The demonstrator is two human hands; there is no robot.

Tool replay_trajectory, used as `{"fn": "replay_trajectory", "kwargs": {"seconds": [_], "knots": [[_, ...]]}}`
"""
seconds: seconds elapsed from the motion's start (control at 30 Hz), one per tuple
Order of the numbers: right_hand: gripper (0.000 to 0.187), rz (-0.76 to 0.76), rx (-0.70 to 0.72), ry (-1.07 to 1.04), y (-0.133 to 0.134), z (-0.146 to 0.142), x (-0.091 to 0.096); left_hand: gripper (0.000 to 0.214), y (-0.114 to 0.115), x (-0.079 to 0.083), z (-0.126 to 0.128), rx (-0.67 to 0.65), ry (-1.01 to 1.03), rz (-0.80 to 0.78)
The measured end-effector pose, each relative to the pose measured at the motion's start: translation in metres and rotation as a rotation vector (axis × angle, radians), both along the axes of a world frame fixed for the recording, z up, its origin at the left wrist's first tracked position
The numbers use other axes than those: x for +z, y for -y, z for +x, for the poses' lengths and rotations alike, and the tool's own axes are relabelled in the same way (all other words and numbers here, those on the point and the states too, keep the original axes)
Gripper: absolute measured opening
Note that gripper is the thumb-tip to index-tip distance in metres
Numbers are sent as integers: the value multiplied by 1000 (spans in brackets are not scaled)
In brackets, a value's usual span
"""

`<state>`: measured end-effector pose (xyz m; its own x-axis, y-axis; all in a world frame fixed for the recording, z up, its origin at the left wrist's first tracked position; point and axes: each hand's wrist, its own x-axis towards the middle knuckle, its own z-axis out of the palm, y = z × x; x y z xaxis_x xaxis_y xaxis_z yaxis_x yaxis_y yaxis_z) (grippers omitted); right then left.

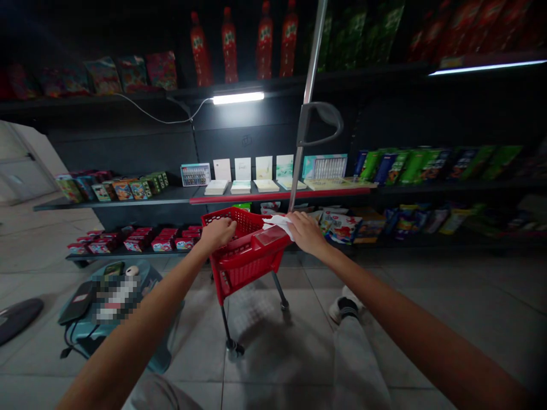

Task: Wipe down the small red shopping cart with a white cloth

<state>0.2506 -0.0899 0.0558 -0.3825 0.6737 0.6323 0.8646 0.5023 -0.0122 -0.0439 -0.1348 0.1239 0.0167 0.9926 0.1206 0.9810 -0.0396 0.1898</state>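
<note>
A small red shopping cart (245, 270) with black legs and wheels stands in front of me on the tiled floor. My left hand (217, 233) is closed over its left rim, the fingers curled and partly hidden. At the right end of the cart's handle bar, my right hand (304, 230) presses a crumpled white cloth or tissue (280, 222) against the red plastic. The fingers of that hand are bent over the white piece. Part of the cart's basket shows between my two hands.
Shelves (162, 193) ahead carry boxes, books, snack bags and bottles (265, 40). A slanting metal pole (314, 57) with a grey handle (320, 122) rises behind the cart. To the left are a blue stool (160, 356) bearing small items and a dark round base (19, 320).
</note>
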Motion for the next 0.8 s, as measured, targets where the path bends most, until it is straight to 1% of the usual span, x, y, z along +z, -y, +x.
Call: {"fn": "replay_trajectory", "kwargs": {"seconds": [0.07, 0.1, 0.2, 0.27, 0.33, 0.4, 0.47, 0.57, 0.67, 0.8], "knots": [[29, 6, -24, -18, 0, -7, -2, 60, 18, 5, 24, -101, 17, -31], [28, 15, -29, -23, 2, -10, -3, 63, 27, 4, 36, -140, 19, -44], [26, 60, -24, -45, 13, -22, -4, 66, 51, -8, 61, -167, 13, -37], [25, 99, 0, -87, 24, -30, -5, 64, 62, -19, 68, -123, -33, 75], [25, 140, 48, -158, 35, -35, -8, 62, 68, -28, 67, -103, -73, 168], [27, 168, 108, -239, 45, -38, -12, 61, 71, -30, 59, -107, -100, 190], [29, 174, 161, -299, 53, -39, -18, 59, 72, -29, 49, -125, -120, 181], [29, 166, 217, -327, 61, -40, -25, 55, 73, -26, 35, -152, -142, 179], [29, 168, 230, -330, 67, -43, -30, 56, 73, -24, 26, -166, -153, 179], [30, 191, 219, -298, 75, -47, -30, 58, 72, -25, 16, -176, -165, 176]]}}
